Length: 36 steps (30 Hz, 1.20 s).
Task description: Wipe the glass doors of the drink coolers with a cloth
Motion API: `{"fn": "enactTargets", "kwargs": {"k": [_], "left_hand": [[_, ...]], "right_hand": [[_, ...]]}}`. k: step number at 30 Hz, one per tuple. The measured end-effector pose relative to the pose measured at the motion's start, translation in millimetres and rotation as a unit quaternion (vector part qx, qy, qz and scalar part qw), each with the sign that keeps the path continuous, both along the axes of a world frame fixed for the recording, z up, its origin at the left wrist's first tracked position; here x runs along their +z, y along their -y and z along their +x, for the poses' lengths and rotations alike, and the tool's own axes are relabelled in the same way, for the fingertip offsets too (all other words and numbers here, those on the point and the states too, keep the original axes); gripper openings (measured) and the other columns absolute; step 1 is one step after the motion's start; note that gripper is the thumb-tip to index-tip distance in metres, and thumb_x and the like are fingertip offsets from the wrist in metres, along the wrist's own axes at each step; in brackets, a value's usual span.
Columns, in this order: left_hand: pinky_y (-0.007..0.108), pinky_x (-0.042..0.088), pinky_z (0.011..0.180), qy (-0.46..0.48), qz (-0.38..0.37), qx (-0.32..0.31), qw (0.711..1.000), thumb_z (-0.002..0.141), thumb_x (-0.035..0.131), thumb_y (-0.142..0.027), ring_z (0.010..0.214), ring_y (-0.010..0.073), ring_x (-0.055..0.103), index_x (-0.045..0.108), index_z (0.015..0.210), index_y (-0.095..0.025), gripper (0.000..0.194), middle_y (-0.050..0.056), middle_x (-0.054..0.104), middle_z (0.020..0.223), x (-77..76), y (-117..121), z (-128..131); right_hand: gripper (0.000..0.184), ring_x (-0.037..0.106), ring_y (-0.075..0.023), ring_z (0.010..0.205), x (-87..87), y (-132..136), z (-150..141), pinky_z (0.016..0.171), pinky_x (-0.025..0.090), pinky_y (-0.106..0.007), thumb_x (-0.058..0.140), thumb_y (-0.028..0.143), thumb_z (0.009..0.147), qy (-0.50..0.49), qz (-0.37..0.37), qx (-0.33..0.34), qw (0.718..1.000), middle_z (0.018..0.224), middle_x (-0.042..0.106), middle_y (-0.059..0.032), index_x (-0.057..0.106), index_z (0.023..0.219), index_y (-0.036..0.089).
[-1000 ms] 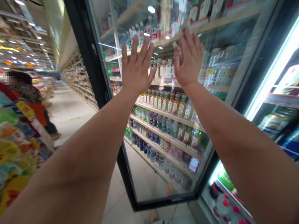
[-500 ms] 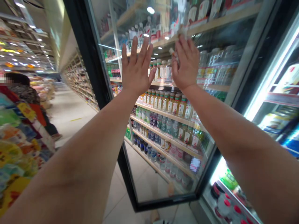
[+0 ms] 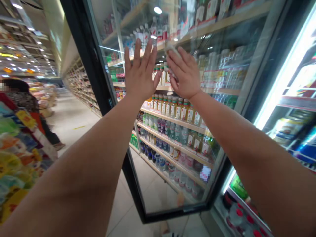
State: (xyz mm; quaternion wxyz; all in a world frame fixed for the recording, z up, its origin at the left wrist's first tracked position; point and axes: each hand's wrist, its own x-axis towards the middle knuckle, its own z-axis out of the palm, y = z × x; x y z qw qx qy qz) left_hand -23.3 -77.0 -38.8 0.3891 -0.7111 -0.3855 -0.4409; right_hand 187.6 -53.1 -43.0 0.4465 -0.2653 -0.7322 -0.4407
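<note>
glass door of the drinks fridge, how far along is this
Nothing on the glass door of the drinks fridge clearly looks finished. In hand: the right hand pinches a small pale wad high on the glass, while the left hand is open and empty. Left: the lower glass, before the bottled drinks, has no hand on it.

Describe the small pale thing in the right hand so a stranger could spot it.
Find the cooler's glass door. The right hand is raised before it, with a small pale wad, perhaps cloth, at its fingertips; the open left hand beside it holds nothing.
</note>
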Motion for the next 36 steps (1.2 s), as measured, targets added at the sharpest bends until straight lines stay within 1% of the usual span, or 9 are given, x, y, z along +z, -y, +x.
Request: {"fn": "enactTargets", "kwargs": {"k": [3,8,11,14,19,25,28,32,36], "left_hand": [[0.034,-0.028,0.123,-0.004,0.006,0.005,1.0,0.098,0.037,-0.056,0.153,0.013,-0.017,0.017,0.164,-0.03,0.074,-0.021,-0.005,0.162,-0.4,0.4,0.4],[0.035,-0.028,0.124,0.005,-0.003,-0.006,1.0,0.096,0.037,-0.062,0.153,0.0151,-0.017,0.018,0.164,-0.033,0.076,-0.023,-0.004,0.161,-0.3,1.6,0.3],[0.035,-0.027,0.124,-0.001,0.005,-0.005,1.0,0.097,0.036,-0.06,0.153,0.0141,-0.016,0.018,0.164,-0.032,0.074,-0.022,-0.003,0.162,-0.8,0.5,0.1],[0.037,-0.027,0.123,0.001,0.002,0.007,1.0,0.097,0.035,-0.059,0.154,0.0155,-0.015,0.018,0.164,-0.028,0.076,-0.019,-0.003,0.164,-1.2,1.8,0.8],[0.039,-0.021,0.126,0.004,-0.019,0.049,0.999,0.096,0.036,-0.059,0.155,0.0177,-0.011,0.018,0.164,-0.028,0.077,-0.016,0.0,0.165,-0.3,9.4,3.2],[0.042,-0.022,0.126,0.013,-0.027,0.036,0.999,0.095,0.038,-0.057,0.155,0.0189,-0.012,0.019,0.164,-0.022,0.08,-0.016,-0.001,0.165,-0.6,10.4,5.0],[0.039,-0.023,0.126,0.01,-0.02,0.032,0.999,0.095,0.038,-0.054,0.154,0.016,-0.014,0.019,0.164,-0.024,0.078,-0.018,-0.003,0.164,-1.1,7.6,3.1],[0.033,-0.026,0.124,0.009,-0.013,-0.028,0.999,0.094,0.034,-0.06,0.151,0.0115,-0.022,0.017,0.162,-0.043,0.072,-0.03,-0.005,0.158,-1.4,3.7,-1.5],[0.032,-0.025,0.124,-0.002,0.002,-0.01,1.0,0.096,0.035,-0.058,0.153,0.0135,-0.016,0.016,0.163,-0.041,0.071,-0.028,-0.005,0.159,-2.5,1.9,-2.9]], "right_hand": [[0.055,0.021,-0.0234,0.156,-1.5,1.9,-0.8,0.13,0.02,-0.051,0.041,0.032,0.1,0.001,-0.005,-0.002,1.0,0.162,0.034,0.0052,0.044,0.154,0.029],[0.053,0.027,-0.03,0.154,2.0,-7.5,0.7,0.128,0.022,-0.055,0.035,0.03,0.101,-0.232,0.002,-0.027,0.972,0.161,0.038,-0.0063,0.05,0.151,0.017],[0.053,0.028,-0.0281,0.153,-1.5,-6.7,0.9,0.129,0.022,-0.052,0.04,0.031,0.1,-0.097,0.005,0.0,0.995,0.16,0.039,-0.0029,0.049,0.151,0.02],[0.052,0.027,-0.0242,0.154,-5.4,-5.2,0.7,0.13,0.021,-0.05,0.042,0.031,0.099,0.034,0.011,0.035,0.999,0.16,0.04,0.0032,0.048,0.151,0.028],[0.05,0.033,-0.0305,0.151,-3.8,-12.4,1.8,0.126,0.026,-0.059,0.037,0.029,0.1,-0.187,0.049,0.03,0.981,0.156,0.046,-0.0044,0.054,0.146,0.022],[0.049,0.032,-0.0233,0.152,-8.1,-16.0,0.8,0.128,0.027,-0.05,0.042,0.032,0.099,0.043,0.043,0.081,0.995,0.157,0.046,-0.0004,0.053,0.146,0.025],[0.048,0.035,-0.0238,0.15,-7.2,-21.3,0.5,0.127,0.028,-0.049,0.039,0.032,0.101,-0.015,0.057,0.094,0.994,0.156,0.048,-0.0037,0.053,0.146,0.022],[0.048,0.036,-0.0254,0.15,-5.6,-21.8,0.2,0.127,0.03,-0.049,0.036,0.028,0.101,-0.149,0.064,0.067,0.984,0.154,0.05,-0.0059,0.055,0.145,0.023],[0.051,0.028,-0.0224,0.153,-9.5,-11.8,-1.8,0.13,0.025,-0.05,0.042,0.027,0.099,-0.034,0.009,0.058,0.998,0.159,0.042,0.0002,0.05,0.149,0.028]]}}
